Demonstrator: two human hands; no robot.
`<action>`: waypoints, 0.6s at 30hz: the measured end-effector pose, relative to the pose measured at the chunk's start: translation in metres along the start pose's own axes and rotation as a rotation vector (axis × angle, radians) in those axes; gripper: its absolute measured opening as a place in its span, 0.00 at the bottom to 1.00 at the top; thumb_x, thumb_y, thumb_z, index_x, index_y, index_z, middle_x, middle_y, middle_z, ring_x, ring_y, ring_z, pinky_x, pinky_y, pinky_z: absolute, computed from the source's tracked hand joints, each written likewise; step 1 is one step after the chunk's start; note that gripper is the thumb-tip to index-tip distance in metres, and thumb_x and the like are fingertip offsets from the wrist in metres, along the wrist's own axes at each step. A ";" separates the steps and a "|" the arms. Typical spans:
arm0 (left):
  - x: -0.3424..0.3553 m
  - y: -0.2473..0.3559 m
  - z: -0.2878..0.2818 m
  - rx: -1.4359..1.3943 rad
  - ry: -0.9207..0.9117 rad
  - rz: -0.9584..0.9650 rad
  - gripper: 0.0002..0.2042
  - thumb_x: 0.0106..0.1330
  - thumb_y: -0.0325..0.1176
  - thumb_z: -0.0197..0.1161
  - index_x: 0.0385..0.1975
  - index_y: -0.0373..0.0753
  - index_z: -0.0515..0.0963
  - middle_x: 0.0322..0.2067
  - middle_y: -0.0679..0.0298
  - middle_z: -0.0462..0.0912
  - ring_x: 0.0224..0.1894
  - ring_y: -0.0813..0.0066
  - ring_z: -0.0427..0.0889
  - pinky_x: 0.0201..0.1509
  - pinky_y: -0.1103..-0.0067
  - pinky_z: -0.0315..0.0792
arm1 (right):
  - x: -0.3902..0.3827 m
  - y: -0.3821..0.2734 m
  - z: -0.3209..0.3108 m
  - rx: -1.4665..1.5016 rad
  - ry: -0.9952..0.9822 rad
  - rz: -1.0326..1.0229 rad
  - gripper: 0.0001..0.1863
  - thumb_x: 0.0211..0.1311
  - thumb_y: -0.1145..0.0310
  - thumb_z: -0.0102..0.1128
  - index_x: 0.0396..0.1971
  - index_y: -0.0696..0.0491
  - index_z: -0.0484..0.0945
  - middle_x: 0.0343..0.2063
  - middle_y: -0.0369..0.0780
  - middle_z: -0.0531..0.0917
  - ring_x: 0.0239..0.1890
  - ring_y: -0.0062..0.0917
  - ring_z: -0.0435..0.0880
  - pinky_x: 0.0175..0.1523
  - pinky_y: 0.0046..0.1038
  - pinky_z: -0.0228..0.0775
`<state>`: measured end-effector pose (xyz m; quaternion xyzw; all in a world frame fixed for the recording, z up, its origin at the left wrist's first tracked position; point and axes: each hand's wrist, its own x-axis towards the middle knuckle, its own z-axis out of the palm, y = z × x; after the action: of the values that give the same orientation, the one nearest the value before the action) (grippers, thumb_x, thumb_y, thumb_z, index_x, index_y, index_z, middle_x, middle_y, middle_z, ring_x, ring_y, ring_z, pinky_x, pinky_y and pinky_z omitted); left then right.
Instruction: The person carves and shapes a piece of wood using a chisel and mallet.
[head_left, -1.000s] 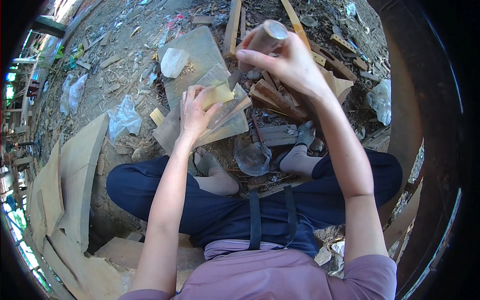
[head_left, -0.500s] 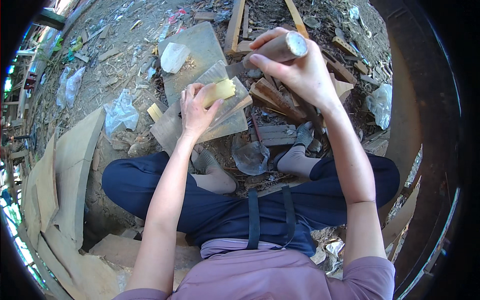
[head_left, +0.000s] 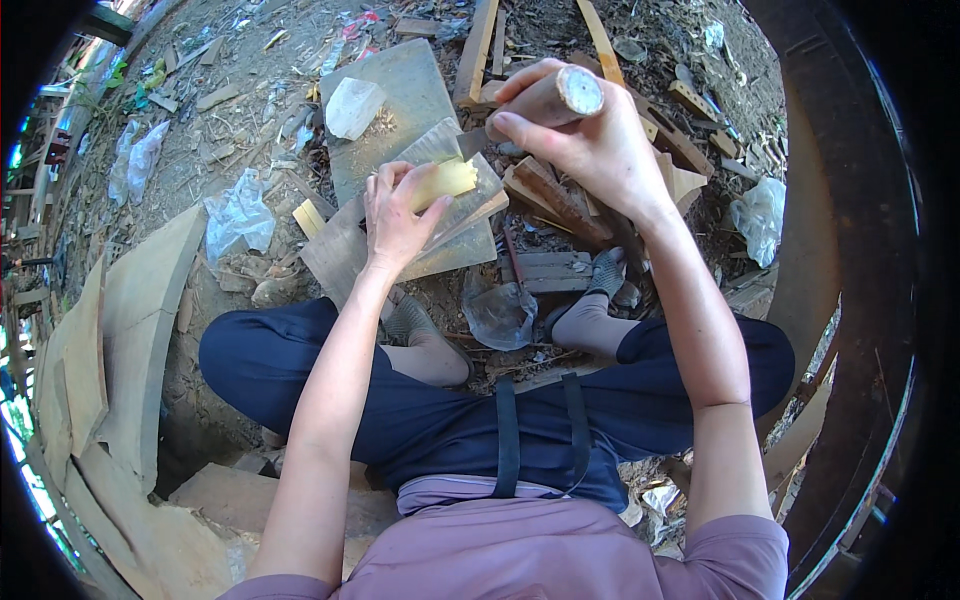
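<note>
My right hand (head_left: 610, 150) is wrapped round the thick, round wooden handle (head_left: 540, 103) of a knife, whose pale butt end points up toward me. Its dark blade (head_left: 474, 143) shows only in part, close to the far edge of a pale yellow bundle of thin strips (head_left: 448, 180). That bundle lies under my left hand (head_left: 393, 213), thumb on its near side and fingers over the far side. Beneath it are stacked grey wooden boards (head_left: 340, 245). Whether the blade touches the bundle, I cannot tell.
A whitish block (head_left: 354, 108) rests with shavings on a grey slab (head_left: 405, 75) beyond my left hand. Scrap wood (head_left: 560, 200) lies right of the boards. Plastic bags (head_left: 240, 217) litter the dirt. A large curved dark frame (head_left: 865, 300) rises at my right.
The knife handle has shifted slightly left, and its blade now stands more upright at the bundle's far edge. My left hand keeps its hold on the bundle.
</note>
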<state>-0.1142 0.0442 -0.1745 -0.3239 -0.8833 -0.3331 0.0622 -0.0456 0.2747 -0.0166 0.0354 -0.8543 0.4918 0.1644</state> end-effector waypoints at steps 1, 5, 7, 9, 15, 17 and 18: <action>0.000 0.000 0.000 -0.001 0.002 0.000 0.22 0.51 0.38 0.74 0.48 0.46 0.80 0.44 0.60 0.74 0.47 0.58 0.70 0.54 0.67 0.67 | 0.001 0.000 0.000 -0.009 -0.005 0.016 0.13 0.55 0.64 0.70 0.38 0.53 0.83 0.32 0.40 0.87 0.36 0.22 0.87 0.45 0.26 0.79; 0.001 0.001 0.001 -0.016 -0.003 -0.007 0.22 0.51 0.38 0.74 0.48 0.46 0.80 0.44 0.60 0.74 0.47 0.58 0.70 0.54 0.67 0.66 | 0.004 0.001 -0.001 -0.023 -0.033 0.000 0.14 0.55 0.63 0.70 0.39 0.54 0.83 0.32 0.41 0.87 0.36 0.23 0.88 0.45 0.28 0.79; 0.000 0.001 0.002 -0.025 -0.006 -0.007 0.22 0.51 0.38 0.74 0.48 0.46 0.80 0.44 0.60 0.74 0.47 0.58 0.70 0.54 0.67 0.66 | 0.007 -0.002 0.001 -0.049 -0.033 0.003 0.14 0.55 0.63 0.70 0.39 0.54 0.84 0.32 0.41 0.88 0.35 0.24 0.88 0.44 0.28 0.80; 0.001 0.000 0.001 -0.009 0.002 0.000 0.22 0.51 0.39 0.74 0.48 0.46 0.81 0.44 0.60 0.74 0.47 0.58 0.71 0.55 0.67 0.67 | 0.011 -0.004 0.004 -0.078 -0.031 0.006 0.14 0.54 0.63 0.71 0.39 0.54 0.84 0.32 0.42 0.88 0.35 0.25 0.88 0.44 0.29 0.80; 0.026 0.024 -0.036 -0.575 0.064 -0.174 0.29 0.60 0.46 0.69 0.60 0.42 0.73 0.51 0.58 0.72 0.55 0.62 0.71 0.60 0.66 0.66 | 0.033 -0.010 0.012 -0.226 -0.159 0.027 0.17 0.55 0.60 0.72 0.39 0.55 0.83 0.31 0.41 0.88 0.33 0.23 0.88 0.43 0.26 0.79; 0.055 0.068 -0.066 -0.742 0.211 0.069 0.35 0.60 0.48 0.68 0.65 0.39 0.65 0.56 0.55 0.70 0.58 0.63 0.69 0.63 0.64 0.65 | 0.038 -0.003 0.011 -0.190 -0.125 0.033 0.16 0.51 0.60 0.73 0.35 0.56 0.84 0.27 0.44 0.87 0.32 0.29 0.88 0.41 0.30 0.79; 0.071 0.084 -0.076 -0.652 0.214 0.191 0.38 0.59 0.49 0.70 0.66 0.38 0.64 0.58 0.53 0.69 0.60 0.62 0.68 0.64 0.64 0.64 | 0.038 -0.003 0.008 -0.152 -0.098 0.022 0.16 0.47 0.61 0.74 0.32 0.56 0.85 0.24 0.47 0.85 0.31 0.36 0.88 0.38 0.34 0.79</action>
<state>-0.1265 0.0813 -0.0467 -0.3712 -0.6849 -0.6220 0.0787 -0.0832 0.2701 -0.0063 0.0374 -0.8966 0.4249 0.1191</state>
